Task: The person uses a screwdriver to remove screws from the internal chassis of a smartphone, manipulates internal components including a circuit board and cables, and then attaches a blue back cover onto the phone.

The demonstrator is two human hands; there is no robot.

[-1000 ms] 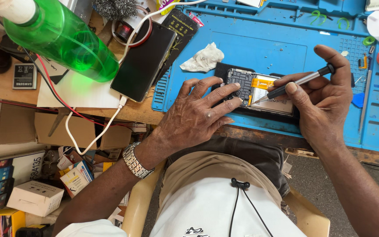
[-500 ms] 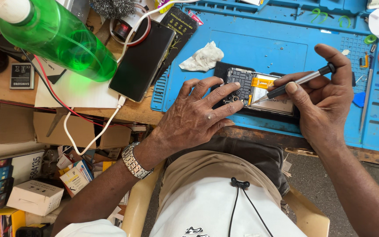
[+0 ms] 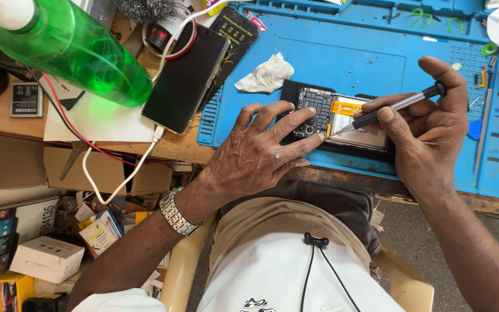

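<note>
An opened phone (image 3: pixel 342 118) with its back cover off lies on a blue work mat (image 3: pixel 342 58), showing a dark circuit board, a yellow flex strip and a pale battery. My left hand (image 3: pixel 258 153) lies flat with spread fingers on the phone's left end, pinning it down. My right hand (image 3: pixel 428 127) grips a slim screwdriver (image 3: pixel 397 107) with a silver shaft and black ends. Its tip points left and touches the phone near the board and the yellow strip. A metal watch sits on my left wrist.
A crumpled white tissue (image 3: pixel 265 74) lies on the mat beyond the phone. Left of the mat lie a black phone (image 3: pixel 186 78) on a white charging cable and a green spray bottle (image 3: pixel 70 49). Small tools fill the mat's right compartments (image 3: pixel 486 115). Boxes sit below the bench.
My left hand's fingers have shifted slightly on the phone's left end. The screwdriver tip stays at the same spot on the phone.
</note>
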